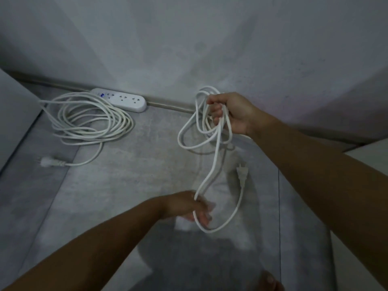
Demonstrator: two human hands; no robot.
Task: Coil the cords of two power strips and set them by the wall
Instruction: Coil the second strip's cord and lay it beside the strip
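Observation:
A white power strip (123,100) lies on the floor against the wall at the left, and its cord (88,119) rests in a loose coil in front of it with the plug (49,162) trailing left. My right hand (231,112) is raised near the wall, shut on several loops of a second white cord (217,152). That cord hangs down to my left hand (195,207), which grips it lower down. Its plug (242,174) dangles at the free end to the right. The second power strip body is not visible.
The grey wall (189,49) meets the grey tiled floor (126,185) at a pale baseboard (168,105). A white panel (12,114) rises at the left edge. A toe (270,281) shows at the bottom.

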